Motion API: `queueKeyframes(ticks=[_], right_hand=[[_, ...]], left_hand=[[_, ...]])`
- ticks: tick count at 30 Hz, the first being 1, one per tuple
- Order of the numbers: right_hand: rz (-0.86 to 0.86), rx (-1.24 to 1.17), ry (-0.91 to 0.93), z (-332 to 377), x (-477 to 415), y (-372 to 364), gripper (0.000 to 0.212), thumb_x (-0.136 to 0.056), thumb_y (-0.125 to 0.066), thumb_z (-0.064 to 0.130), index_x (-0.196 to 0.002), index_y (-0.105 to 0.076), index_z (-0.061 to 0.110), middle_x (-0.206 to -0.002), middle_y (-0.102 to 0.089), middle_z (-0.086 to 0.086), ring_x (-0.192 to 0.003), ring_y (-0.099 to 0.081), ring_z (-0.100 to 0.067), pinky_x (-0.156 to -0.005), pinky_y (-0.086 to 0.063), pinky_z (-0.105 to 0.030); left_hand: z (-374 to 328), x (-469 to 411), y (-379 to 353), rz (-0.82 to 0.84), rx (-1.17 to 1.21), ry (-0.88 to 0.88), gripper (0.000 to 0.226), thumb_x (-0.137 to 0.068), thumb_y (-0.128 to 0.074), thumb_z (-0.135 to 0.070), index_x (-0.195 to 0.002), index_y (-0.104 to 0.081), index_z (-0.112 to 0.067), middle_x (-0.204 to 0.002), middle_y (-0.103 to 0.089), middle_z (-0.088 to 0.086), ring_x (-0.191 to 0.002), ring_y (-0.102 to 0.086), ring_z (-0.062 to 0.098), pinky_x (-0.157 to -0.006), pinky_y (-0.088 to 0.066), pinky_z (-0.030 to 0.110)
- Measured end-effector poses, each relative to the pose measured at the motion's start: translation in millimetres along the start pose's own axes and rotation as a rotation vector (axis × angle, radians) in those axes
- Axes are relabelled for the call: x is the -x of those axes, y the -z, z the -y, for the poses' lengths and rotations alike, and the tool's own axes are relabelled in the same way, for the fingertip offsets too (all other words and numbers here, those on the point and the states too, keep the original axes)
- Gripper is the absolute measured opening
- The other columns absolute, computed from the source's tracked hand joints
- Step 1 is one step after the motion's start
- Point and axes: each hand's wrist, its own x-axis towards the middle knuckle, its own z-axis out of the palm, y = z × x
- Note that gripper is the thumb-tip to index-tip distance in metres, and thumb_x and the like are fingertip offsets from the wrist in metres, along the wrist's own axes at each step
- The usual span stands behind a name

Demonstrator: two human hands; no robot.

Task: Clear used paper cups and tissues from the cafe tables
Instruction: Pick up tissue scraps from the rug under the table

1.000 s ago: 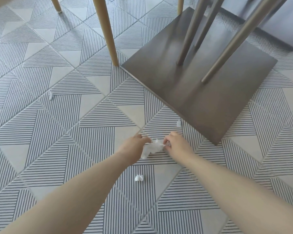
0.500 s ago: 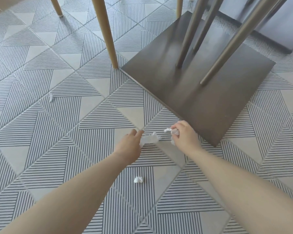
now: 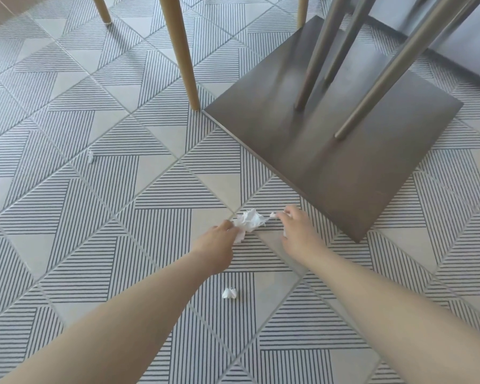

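The table base [image 3: 344, 173] was set on the tiled floor [image 3: 67, 245], and slanted metal legs [image 3: 317, 59] were planted on it. A wooden chair leg [image 3: 182, 56] was stood just beside the base's left corner, and a second base [image 3: 460, 37] was placed behind it. Left of the table base's near corner, the crumpled tissue [image 3: 250, 220] was pinched by the left hand [image 3: 215, 245]. Between that tissue and the base, a tissue scrap [image 3: 273, 215] was pinched by the right hand [image 3: 297, 235]. A tissue ball [image 3: 229, 293] was left nearer than the base, and a torn bit [image 3: 90, 156] well to its left.
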Motion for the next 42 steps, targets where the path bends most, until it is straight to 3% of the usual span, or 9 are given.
queueKeyframes(ticks=[3, 7, 11, 16, 24, 30, 35, 38, 42], right_hand=[[0.047, 0.034, -0.004, 3, 5, -2, 0.030, -0.084, -0.047, -0.001, -0.110, -0.054, 0.011, -0.114, -0.045, -0.006, -0.105, -0.044, -0.022, -0.084, -0.041, -0.031], [0.126, 0.008, -0.017, 9, 15, -1, 0.012, -0.086, -0.060, 0.018, -0.098, -0.061, 0.016, -0.103, -0.052, -0.001, -0.088, -0.054, -0.019, -0.071, -0.038, -0.025], [0.151, -0.042, 0.047, 21, 29, -1, 0.013, -0.088, -0.055, 0.011, -0.096, -0.062, 0.019, -0.103, -0.053, 0.000, -0.093, -0.054, -0.019, -0.077, -0.040, -0.024], [0.235, -0.056, 0.178, 45, 44, -3, 0.017, -0.086, -0.054, 0.010, -0.099, -0.063, 0.016, -0.110, -0.053, -0.001, -0.100, -0.053, -0.019, -0.085, -0.039, -0.024], [0.326, 0.000, 0.370, 80, 56, -22, 0.017, -0.086, -0.055, 0.016, -0.102, -0.063, 0.018, -0.109, -0.054, 0.001, -0.100, -0.054, -0.018, -0.086, -0.042, -0.028], [0.409, 0.198, 0.487, 89, 53, -36, 0.043, -0.089, -0.055, 0.025, -0.130, -0.043, 0.029, -0.143, -0.031, 0.002, -0.125, -0.038, -0.021, -0.097, -0.038, -0.035], [0.485, 0.405, 0.534, 97, 53, -45, 0.058, -0.081, -0.064, 0.033, -0.133, -0.038, 0.031, -0.150, -0.020, -0.003, -0.135, -0.024, -0.026, -0.105, -0.034, -0.047], [0.428, 0.428, 0.560, 98, 53, -50, 0.044, -0.080, -0.065, 0.030, -0.120, -0.048, 0.027, -0.143, -0.026, -0.006, -0.127, -0.030, -0.028, -0.094, -0.041, -0.048], [0.346, 0.370, 0.572, 94, 51, -55, 0.022, -0.084, -0.055, 0.006, -0.104, -0.052, 0.015, -0.125, -0.037, -0.007, -0.113, -0.038, -0.027, -0.085, -0.045, -0.043]], left_hand=[[2, 1, -2, -0.014, -0.032, -0.008, 0.047, -0.086, -0.049, 0.001, -0.129, -0.047, -0.018, -0.133, -0.044, -0.002, -0.117, -0.049, 0.021, -0.092, -0.049, 0.038], [11, 4, 2, -0.083, -0.086, 0.034, 0.034, -0.087, -0.056, -0.006, -0.115, -0.061, -0.024, -0.117, -0.056, -0.005, -0.105, -0.057, 0.020, -0.080, -0.051, 0.032], [15, 5, 15, -0.129, -0.061, 0.046, 0.018, -0.092, -0.054, -0.022, -0.105, -0.066, -0.025, -0.107, -0.059, -0.004, -0.097, -0.060, 0.021, -0.075, -0.051, 0.033], [23, 16, 22, -0.170, -0.032, 0.030, 0.022, -0.089, -0.057, -0.031, -0.108, -0.061, -0.020, -0.112, -0.052, -0.004, -0.099, -0.056, 0.021, -0.072, -0.050, 0.035], [49, 41, 29, -0.175, -0.022, -0.014, 0.019, -0.089, -0.054, -0.028, -0.104, -0.058, -0.018, -0.107, -0.059, -0.002, -0.095, -0.057, 0.020, -0.075, -0.051, 0.035], [65, 55, 29, -0.185, 0.037, 0.004, 0.012, -0.090, -0.049, -0.018, -0.098, -0.059, -0.015, -0.095, -0.061, 0.001, -0.086, -0.058, 0.021, -0.071, -0.049, 0.033], [70, 59, 29, -0.204, 0.089, 0.012, 0.011, -0.091, -0.049, -0.019, -0.094, -0.059, -0.016, -0.092, -0.062, -0.001, -0.084, -0.058, 0.019, -0.068, -0.044, 0.028], [71, 59, 28, -0.214, 0.099, 0.014, 0.012, -0.090, -0.050, -0.020, -0.097, -0.060, -0.018, -0.094, -0.061, -0.003, -0.082, -0.056, 0.017, -0.067, -0.043, 0.027], [71, 60, 28, -0.219, 0.076, 0.006, 0.013, -0.090, -0.051, -0.020, -0.098, -0.060, -0.018, -0.094, -0.063, -0.003, -0.082, -0.056, 0.016, -0.065, -0.041, 0.026]])
